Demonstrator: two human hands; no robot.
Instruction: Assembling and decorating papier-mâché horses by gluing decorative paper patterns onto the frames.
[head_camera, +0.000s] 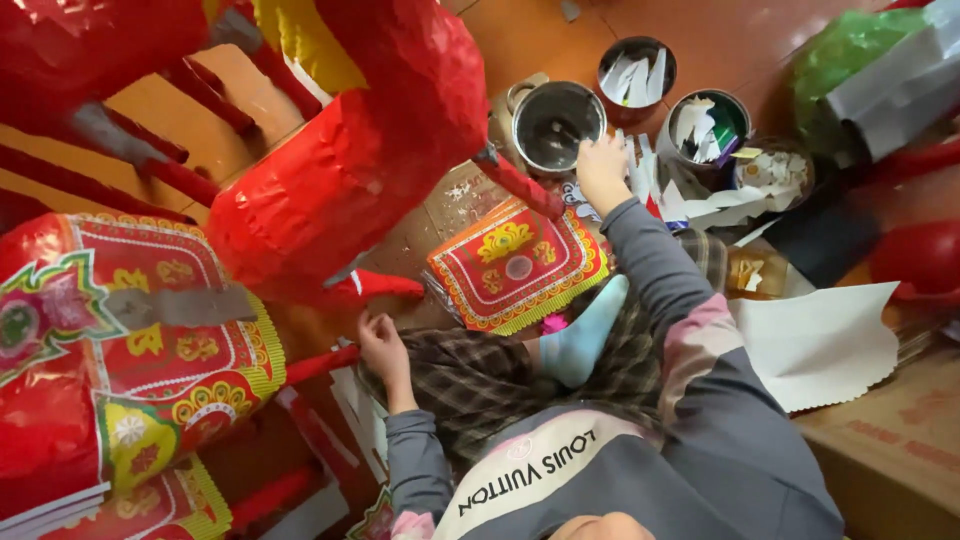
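Note:
I sit on the floor facing a big red paper figure (350, 170) on stick legs. My left hand (380, 342) is closed around the end of a red paper-wrapped stick (318, 363) low on the figure. My right hand (602, 168) reaches forward with bent fingers. It rests on a pile of white paper cutouts (690, 205) right beside a metal pot (556, 125); whether it holds a piece is unclear. A red and yellow patterned paper sheet (515, 262) lies between my hands, in front of my knees.
Two round tins (636, 70) (706, 125) of paper scraps stand behind the pot. A large red decorated panel (130, 340) fills the left. A white paper sheet (820, 340), a cardboard box (890, 440) and a green bag (850, 45) are on the right.

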